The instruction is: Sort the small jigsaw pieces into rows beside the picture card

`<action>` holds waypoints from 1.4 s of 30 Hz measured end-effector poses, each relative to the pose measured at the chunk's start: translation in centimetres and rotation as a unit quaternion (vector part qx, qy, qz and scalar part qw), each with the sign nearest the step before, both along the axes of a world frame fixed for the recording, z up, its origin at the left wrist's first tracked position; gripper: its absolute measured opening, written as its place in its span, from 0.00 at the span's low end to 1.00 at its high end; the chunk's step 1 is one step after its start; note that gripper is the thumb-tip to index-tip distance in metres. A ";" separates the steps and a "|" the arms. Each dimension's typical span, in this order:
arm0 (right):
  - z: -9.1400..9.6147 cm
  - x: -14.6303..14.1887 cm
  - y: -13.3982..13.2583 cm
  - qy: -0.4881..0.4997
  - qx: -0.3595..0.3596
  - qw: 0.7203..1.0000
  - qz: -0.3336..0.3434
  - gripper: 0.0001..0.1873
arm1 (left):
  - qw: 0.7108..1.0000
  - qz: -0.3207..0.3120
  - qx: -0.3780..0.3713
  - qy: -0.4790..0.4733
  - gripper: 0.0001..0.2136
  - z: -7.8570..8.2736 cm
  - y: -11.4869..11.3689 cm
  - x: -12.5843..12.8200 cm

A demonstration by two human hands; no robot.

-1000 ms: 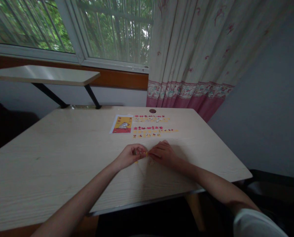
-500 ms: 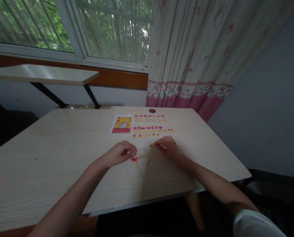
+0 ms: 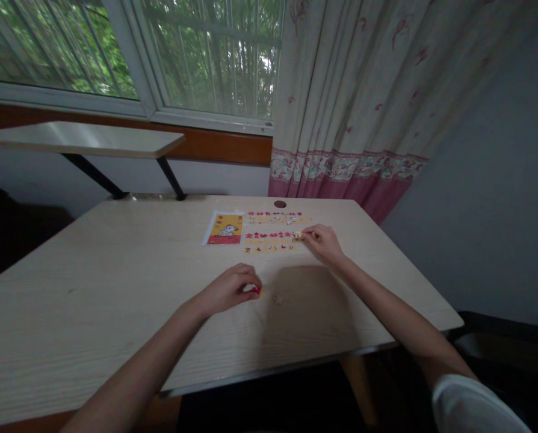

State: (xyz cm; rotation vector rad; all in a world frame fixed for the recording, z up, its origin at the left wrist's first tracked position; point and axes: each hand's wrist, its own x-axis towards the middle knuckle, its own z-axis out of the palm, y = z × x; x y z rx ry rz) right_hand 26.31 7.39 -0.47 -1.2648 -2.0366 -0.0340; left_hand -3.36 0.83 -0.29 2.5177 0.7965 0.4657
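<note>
My left hand rests on the light wooden table with its fingers closed on a small red puzzle piece. My right hand reaches forward to the right end of the rows of small red and yellow puzzle pieces, pinching a small yellow piece. A yellow and red picture card with a white animal lies left of the rows. One pale loose piece lies on the table just right of my left hand.
A round cable hole sits at the table's far edge. A pink-bordered curtain hangs behind it, a window to its left. A second tabletop on black legs stands at the back left. A grey wall is on the right.
My hands have parted. The right hand moved forward from the table's middle to the rows with a yellow piece. The left hand stayed near and closed on the red piece.
</note>
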 end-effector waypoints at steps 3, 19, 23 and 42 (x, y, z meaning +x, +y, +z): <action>-0.4 3.1 3.9 0.026 -0.035 0.996 -0.082 0.09 | 1.000 0.002 0.011 -0.003 0.07 -0.4 -0.2 0.7; -3.3 6.4 9.0 0.017 -0.176 0.977 -0.117 0.07 | 0.999 0.000 0.033 -0.009 0.09 -0.4 0.0 0.2; -2.8 6.1 8.3 -0.010 -0.164 0.978 -0.131 0.09 | 1.000 -0.002 0.027 -0.015 0.08 -0.8 0.1 0.2; -1.3 -6.1 -7.6 -0.083 -0.041 0.981 0.168 0.10 | 0.990 0.063 0.108 -0.073 0.06 -0.1 -0.8 1.0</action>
